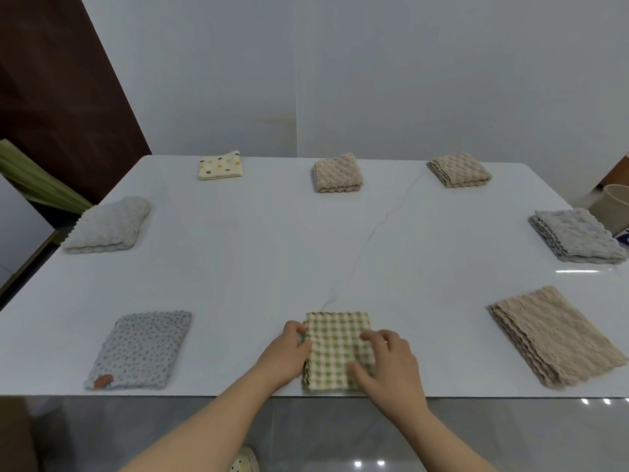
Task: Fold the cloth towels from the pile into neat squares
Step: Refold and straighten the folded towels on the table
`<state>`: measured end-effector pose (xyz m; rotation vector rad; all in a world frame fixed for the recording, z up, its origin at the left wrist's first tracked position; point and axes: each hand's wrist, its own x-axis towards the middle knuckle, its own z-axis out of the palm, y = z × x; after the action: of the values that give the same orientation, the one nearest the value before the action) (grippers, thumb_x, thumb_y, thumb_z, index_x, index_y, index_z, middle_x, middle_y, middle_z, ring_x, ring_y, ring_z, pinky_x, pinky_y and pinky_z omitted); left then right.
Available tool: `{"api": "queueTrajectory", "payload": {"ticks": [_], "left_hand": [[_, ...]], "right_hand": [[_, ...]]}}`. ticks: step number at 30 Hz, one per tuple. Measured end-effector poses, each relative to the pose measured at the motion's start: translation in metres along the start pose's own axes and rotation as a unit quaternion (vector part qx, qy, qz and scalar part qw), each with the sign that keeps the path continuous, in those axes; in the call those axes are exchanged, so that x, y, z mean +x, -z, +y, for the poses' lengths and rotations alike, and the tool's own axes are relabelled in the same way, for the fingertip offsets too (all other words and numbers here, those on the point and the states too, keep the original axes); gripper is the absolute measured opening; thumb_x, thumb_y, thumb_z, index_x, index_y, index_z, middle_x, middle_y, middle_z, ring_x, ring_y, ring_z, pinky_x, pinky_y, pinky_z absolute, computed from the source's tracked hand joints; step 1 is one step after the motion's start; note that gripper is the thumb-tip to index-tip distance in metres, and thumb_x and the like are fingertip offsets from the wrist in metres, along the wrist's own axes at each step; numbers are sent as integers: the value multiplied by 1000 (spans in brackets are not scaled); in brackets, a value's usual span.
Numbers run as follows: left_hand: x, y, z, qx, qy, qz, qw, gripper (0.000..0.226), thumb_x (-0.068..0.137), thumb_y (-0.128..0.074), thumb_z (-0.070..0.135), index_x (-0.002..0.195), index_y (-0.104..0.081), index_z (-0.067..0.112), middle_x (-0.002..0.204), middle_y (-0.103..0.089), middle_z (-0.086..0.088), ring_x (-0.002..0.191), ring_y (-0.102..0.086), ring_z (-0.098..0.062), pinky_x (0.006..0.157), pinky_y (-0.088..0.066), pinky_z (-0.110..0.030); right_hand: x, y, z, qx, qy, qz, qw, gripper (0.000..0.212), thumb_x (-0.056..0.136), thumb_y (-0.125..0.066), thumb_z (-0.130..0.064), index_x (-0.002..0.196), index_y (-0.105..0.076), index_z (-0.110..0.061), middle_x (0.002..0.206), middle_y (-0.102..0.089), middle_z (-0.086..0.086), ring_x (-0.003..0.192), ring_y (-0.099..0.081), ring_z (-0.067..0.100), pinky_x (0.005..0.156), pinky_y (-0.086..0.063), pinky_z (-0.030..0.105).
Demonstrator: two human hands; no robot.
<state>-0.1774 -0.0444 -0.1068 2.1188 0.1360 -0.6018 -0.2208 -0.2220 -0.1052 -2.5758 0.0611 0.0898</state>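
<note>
Looks like final squaring: green checked towel (335,345), counter (272,267) 6 o'clock. Left grip (284,352) pinches its 9 o'clock edge; right grip (388,362) flat on top, fingers apart. Next: align corners.

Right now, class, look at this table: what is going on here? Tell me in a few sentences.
A person is folding a green-and-cream checked cloth towel at the near edge of the white marble-look table. The left hand pinches its left edge; the right hand rests on top. Seven other folded towels lie spaced around the table.
</note>
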Motion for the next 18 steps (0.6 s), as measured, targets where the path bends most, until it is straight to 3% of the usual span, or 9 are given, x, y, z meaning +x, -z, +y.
{"api": "queueTrajectory", "payload": {"ticks": [3,7,9,11,14,16,18], "left_hand": [[-1,2,4,-35,13,-3,999,6,98,-40,19,103,-37,19,72,-49,1,56,-48,-10,53,-39,-19],[-2,3,1,-54,14,-4,998,7,97,-39,10,100,-36,16,66,-46,-1,52,-46,-11,50,-38,-17],[-3,4,2,-58,14,-7,998,8,96,-37,7,97,-36,15,64,-45,-1,51,-45,-11,50,-38,-16],[-3,6,3,-54,17,-15,998,14,93,-36,2,91,-36,17,66,-48,-2,53,-45,-11,51,-38,-16],[-4,8,3,-55,19,-30,998,24,88,-32,-4,84,-37,20,73,-54,-2,55,-48,-11,57,-41,-17],[-5,10,3,-50,15,-35,998,25,89,-33,-2,83,-39,22,73,-56,-1,56,-49,-11,59,-41,-18],[-6,11,2,-51,10,-39,998,23,93,-34,5,82,-42,23,72,-56,0,55,-49,-11,57,-40,-17]], "right_hand": [[-3,-12,-5,-80,143,26,986,49,57,-47,-62,98,-55,-36,100,-59,-11,92,-55,12,78,-37,23],[2,-19,-14,-113,222,-21,968,39,49,-47,-54,86,-49,-40,87,-58,-19,86,-40,4,67,-34,15],[5,-23,-11,-56,201,-23,978,25,58,-50,-42,81,-56,-35,81,-59,-16,83,-43,6,67,-33,14],[7,-17,-15,77,97,-8,992,9,77,-52,-27,81,-59,-22,75,-55,-8,75,-46,10,66,-35,18],[9,-4,-22,323,-67,45,943,12,91,-48,-13,80,-45,-17,67,-45,-2,60,-38,12,55,-33,22],[8,0,-23,343,-65,80,934,15,93,-47,-13,80,-42,-18,67,-43,-1,58,-37,12,53,-31,23],[6,-1,-28,299,-19,31,954,18,90,-51,-15,78,-42,-24,69,-45,-4,61,-40,11,56,-33,22]]}}
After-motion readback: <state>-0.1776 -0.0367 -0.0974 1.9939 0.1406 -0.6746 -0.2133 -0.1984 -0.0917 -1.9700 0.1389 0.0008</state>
